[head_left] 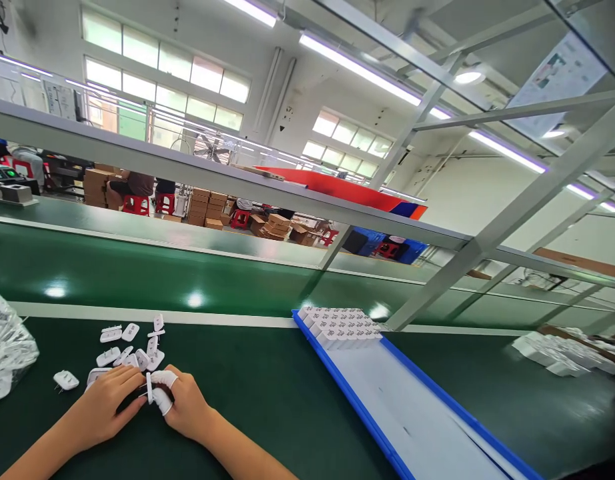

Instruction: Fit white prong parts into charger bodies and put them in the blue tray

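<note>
Near the lower left, a small white plug piece with metal pins [149, 388] stands edge-on between my two hands. My right hand [187, 407] pinches it between thumb and index finger, both wearing white finger covers. My left hand [107, 405] closes on its other side, with fingertips at the pins. Just beyond my hands lies a loose group of similar white plug pieces [130, 332], some with pins showing. One more plug piece [66, 381] lies apart to the left of my left hand. Part of the group is hidden behind my left fingers.
A blue-edged tray [387, 400] with rows of white printed boxes [340, 327] at its far end lies to the right. A clear plastic bag [7, 347] sits at the left edge. Beyond the green bench runs a green conveyor belt [137, 267]. A metal frame post [437, 287] rises behind the tray.
</note>
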### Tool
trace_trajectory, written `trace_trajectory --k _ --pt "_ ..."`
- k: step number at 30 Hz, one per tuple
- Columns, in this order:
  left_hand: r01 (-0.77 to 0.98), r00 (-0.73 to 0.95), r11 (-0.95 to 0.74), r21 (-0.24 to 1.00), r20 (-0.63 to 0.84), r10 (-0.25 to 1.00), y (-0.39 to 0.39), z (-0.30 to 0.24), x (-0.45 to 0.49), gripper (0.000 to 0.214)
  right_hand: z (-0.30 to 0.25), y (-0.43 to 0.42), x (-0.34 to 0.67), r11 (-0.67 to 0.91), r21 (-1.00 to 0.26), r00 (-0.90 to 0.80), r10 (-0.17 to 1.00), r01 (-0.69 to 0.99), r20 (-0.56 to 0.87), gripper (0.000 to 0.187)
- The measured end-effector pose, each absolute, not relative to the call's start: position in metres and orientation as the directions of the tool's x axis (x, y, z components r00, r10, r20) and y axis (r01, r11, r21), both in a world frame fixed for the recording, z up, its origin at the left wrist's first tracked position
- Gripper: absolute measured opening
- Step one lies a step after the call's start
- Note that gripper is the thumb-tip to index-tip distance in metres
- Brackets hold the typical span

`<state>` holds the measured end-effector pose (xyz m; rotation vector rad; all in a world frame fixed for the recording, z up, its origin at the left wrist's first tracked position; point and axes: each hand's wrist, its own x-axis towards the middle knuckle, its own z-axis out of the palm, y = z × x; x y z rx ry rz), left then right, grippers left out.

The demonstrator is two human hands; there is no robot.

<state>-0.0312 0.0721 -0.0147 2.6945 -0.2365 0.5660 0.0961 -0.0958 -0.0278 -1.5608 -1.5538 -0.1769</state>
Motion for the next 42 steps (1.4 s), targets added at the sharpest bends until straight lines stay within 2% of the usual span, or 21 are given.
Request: trace_trajectory --k 11,18,25,30,35,42 --pt "-0.227 0.911 -0.920 0.320 0.405 -0.084 0.0716 -0.0224 -0.0288 0.021 -0.0284 -0.0954 0.0970 0.167 -0.491 0.210 0.755 0.855 0.621 0.027" --pt "-0.233 0.908 -0.908 0.349 0.412 -0.075 0.0678 -0.0198 -0.0289 0.024 -0.0201 -0.0985 0.0950 0.176 -0.548 0.233 0.770 0.818 0.594 0.024" --pt "-0.213 0.897 -0.919 0.332 0.439 -0.050 0.0666 -0.0189 -0.0294 0.027 -0.0248 -0.0990 0.0962 0.159 -0.622 0.261 0.808 0.767 0.529 0.029" --pt "-0.221 0.883 -0.919 0.325 0.467 -0.047 0.0667 -0.0171 -0.0285 0.027 -0.0268 -0.0988 0.0962 0.139 -0.621 0.253 0.829 0.771 0.499 0.030" --pt "-0.224 0.881 -0.913 0.341 0.471 -0.040 0.0664 -0.0163 -0.0280 0.026 -0.0250 -0.0980 0.0946 0.077 -0.619 0.270 0.853 0.781 0.447 0.043" --pt "-0.209 0.896 -0.904 0.372 0.444 -0.025 0.0671 -0.0187 -0.0284 0.024 -0.0262 -0.0970 0.0948 0.062 -0.583 0.265 0.848 0.810 0.458 0.041"
